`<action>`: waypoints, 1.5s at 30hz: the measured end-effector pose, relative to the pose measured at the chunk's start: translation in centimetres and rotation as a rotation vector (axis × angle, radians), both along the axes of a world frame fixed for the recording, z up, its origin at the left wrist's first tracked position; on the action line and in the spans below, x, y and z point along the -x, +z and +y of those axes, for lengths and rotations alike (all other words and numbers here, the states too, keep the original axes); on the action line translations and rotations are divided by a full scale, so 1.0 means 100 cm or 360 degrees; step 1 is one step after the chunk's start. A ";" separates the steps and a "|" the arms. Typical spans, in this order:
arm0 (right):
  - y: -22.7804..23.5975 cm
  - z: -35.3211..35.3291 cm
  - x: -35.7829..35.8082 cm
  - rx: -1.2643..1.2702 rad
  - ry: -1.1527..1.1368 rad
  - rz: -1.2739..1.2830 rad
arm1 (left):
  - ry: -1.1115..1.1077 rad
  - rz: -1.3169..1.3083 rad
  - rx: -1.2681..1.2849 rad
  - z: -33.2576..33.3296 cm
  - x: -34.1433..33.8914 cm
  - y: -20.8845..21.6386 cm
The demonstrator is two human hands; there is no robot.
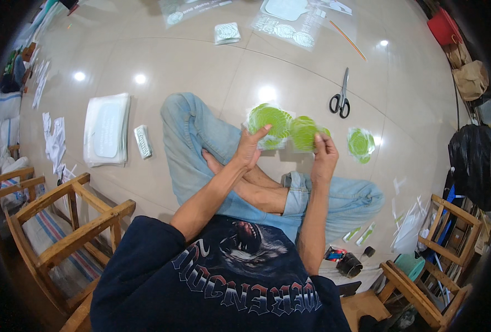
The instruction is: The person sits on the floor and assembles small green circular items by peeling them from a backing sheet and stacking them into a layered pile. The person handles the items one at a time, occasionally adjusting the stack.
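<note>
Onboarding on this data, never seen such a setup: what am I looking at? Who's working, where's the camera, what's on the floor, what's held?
There's no machine: a person sits cross-legged, working bare-handed. The one picture comes from a wide fisheye camera on their head, looking down, so straight edges bend near the rim; picture left is the person's left.

The left hand holds a green-patterned sheet, thumb on top. The right hand pinches a second green-patterned piece beside it; whether the two are joined isn't clear.

On the tiled floor lie black-handled scissors, a loose green piece, a thin orange stick and a large white stack.
</note>
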State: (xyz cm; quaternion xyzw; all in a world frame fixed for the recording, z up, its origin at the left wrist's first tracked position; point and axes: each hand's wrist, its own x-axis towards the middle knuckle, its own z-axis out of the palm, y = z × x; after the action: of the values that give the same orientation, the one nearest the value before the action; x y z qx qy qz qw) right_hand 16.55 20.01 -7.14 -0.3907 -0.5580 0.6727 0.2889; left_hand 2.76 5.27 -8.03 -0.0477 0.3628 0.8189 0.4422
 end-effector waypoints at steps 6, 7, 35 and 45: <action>-0.016 0.014 -0.009 -0.1322 -0.0345 -0.1033 | 0.0000 0.0096 0.0059 0.001 0.000 -0.004; -0.019 0.013 -0.009 -0.1127 -0.0257 -0.0785 | -0.0047 0.0157 0.0095 0.001 0.000 -0.005; -0.001 -0.010 0.017 0.0152 -0.0074 -0.0063 | -0.0336 0.0215 0.0184 0.002 -0.005 0.000; -0.008 0.002 0.011 0.0211 -0.0078 0.0045 | -0.0569 0.0473 0.0378 0.001 -0.008 0.002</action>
State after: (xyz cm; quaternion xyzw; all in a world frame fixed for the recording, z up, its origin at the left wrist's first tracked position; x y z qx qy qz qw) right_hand 15.47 20.23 -7.92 -0.4128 -0.4984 0.7064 0.2866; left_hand 3.56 5.36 -7.85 0.0864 0.5200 0.6774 0.5131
